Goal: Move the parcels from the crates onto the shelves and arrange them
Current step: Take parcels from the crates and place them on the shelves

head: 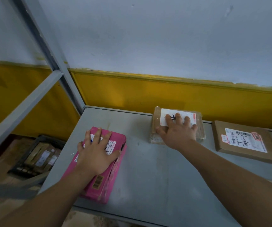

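Pink parcel [105,191] lies skewed at lower centre-left of frame, close to the shelf's [148,169] left edge. Left hand [96,153] flat on it, fingers spread. Right hand [177,131] flat, fingers wide, on brown taped parcel [156,118], centre right, near cardboard parcel [245,141]. Risk: a leftward shove probably slides pink parcel off, toward the crate [38,154].

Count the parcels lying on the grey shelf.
3. A pink parcel at front left under the left hand; a taped brown parcel further back under the right hand; a flat cardboard parcel at the right. The crate below holds more, partly hidden.
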Available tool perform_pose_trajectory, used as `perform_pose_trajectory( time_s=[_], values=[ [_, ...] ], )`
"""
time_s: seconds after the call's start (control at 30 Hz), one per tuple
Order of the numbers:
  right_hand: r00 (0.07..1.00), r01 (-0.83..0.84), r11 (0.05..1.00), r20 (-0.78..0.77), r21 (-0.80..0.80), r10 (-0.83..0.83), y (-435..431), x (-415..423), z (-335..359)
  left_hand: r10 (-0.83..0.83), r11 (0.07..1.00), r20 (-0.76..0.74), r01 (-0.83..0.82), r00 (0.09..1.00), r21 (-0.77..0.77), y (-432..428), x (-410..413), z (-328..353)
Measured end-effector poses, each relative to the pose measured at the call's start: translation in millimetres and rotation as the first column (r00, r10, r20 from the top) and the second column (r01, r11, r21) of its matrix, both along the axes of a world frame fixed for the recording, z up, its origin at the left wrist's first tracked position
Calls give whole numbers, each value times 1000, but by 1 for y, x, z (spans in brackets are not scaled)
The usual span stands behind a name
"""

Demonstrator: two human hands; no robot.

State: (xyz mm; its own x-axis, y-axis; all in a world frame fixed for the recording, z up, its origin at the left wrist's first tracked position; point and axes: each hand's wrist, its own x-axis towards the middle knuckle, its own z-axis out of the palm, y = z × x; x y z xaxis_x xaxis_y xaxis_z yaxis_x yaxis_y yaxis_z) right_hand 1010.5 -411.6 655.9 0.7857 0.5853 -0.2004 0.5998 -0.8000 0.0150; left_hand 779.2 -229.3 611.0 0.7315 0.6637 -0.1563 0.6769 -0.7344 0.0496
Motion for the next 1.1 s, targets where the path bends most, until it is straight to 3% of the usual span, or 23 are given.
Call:
perform_pose_trajectory(
  time_s=[0.67, 0.83, 0.97, 1.1],
  values=[
    [985, 79, 997, -153, 12, -77, 8, 0, 4, 16, 998, -47, -18, 999, -52, -1, 4, 11],
    [998, 18, 996, -59, 92, -12, -3, -19, 14, 19, 977, 121, 7, 992, -213, 11, -8, 24],
    [998, -28, 995, -44, 95, 33, -4, -50, 13, 178, 831, 333, 40, 926, -555, 29, -32, 34],
    [996, -43, 992, -69, 121, 52, 0, -96, 2, 375, 631, 239, -58, 896, -774, 39, -65, 29]
  ],
)
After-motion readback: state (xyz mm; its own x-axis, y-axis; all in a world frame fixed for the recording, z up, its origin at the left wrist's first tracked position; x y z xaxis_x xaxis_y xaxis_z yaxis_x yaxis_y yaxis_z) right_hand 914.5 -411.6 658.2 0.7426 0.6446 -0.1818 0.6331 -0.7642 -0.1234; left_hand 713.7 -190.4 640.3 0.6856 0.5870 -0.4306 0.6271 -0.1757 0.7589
